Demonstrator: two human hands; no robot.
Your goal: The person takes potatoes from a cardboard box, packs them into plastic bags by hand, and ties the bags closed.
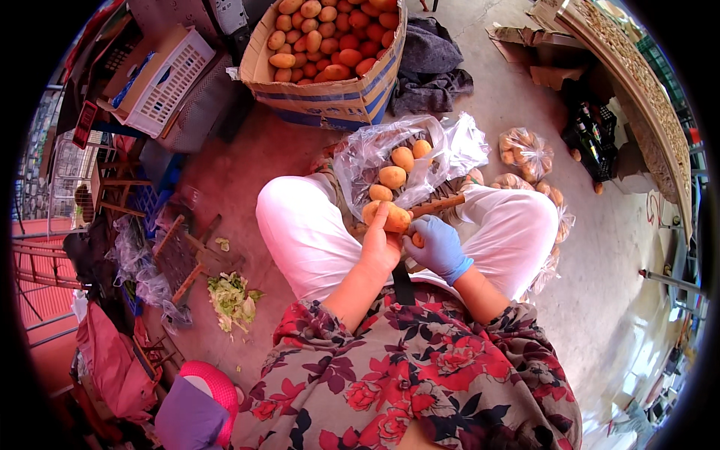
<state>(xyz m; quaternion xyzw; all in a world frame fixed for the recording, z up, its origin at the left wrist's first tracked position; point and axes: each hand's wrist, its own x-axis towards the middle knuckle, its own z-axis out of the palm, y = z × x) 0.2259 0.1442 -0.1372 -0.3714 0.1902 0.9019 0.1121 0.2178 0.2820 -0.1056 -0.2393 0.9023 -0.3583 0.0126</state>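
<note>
My bare left hand [383, 245] is closed around a yellow-brown potato [395, 217], thumb stretched along its top. Beside it, my right hand [439, 247], in a blue glove, has its fingers curled round a smaller potato [418, 240], mostly hidden by the glove. Between my knees spreads a clear plastic bag [360, 159], and several potatoes [391, 177] lie in a row on or in it; I cannot tell which. A wooden bar [439, 205] shows just past my right hand.
Ahead stands a large cardboard box [322, 105] heaped with potatoes. Dark cloth [431, 64] lies beside it. Filled clear bags [526, 154] sit past my right knee. Leaf scraps [232, 300] and a small wooden stool [180, 259] are on the left; a white crate [169, 82] is farther off.
</note>
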